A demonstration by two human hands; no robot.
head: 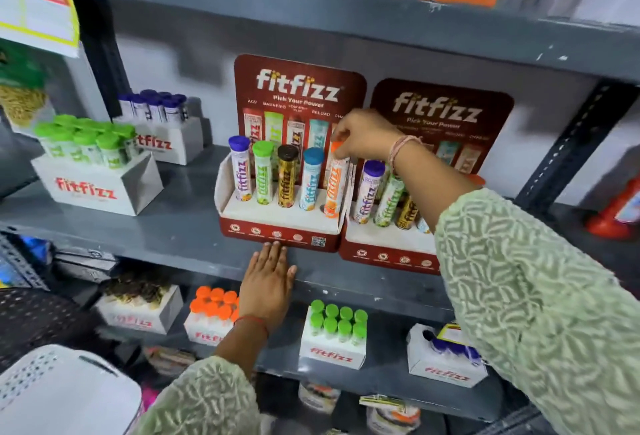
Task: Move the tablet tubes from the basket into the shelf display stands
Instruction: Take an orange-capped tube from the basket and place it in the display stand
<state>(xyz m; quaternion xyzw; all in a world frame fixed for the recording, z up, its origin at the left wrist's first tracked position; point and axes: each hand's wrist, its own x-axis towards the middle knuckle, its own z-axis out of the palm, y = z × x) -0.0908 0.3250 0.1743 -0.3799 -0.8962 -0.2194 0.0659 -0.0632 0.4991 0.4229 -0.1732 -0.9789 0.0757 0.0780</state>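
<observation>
Orange tablet tube (334, 188) stands in the rightmost slot of the left display stand (280, 226), its long axis near upright, the cap end up and leaning slightly to the right, base seated in the white tray. In the head view, your right hand (363, 136) reaches in from the right, fingers pinched closed around the tube's orange cap. Beside it in the same stand, left to right, stand a purple-capped tube (240, 171), a green-capped tube (263, 173), a black-capped tube (287, 176) and a blue-capped tube (311, 180), all upright. Your left hand (268, 282) lies flat on the grey shelf edge (173, 244), fingers straight and close together, holding nothing, fingertips touching the stand's red front. A second display stand (388, 247) sits just to the right, holding more tubes that lean to the right, partly hidden by your sleeve.
</observation>
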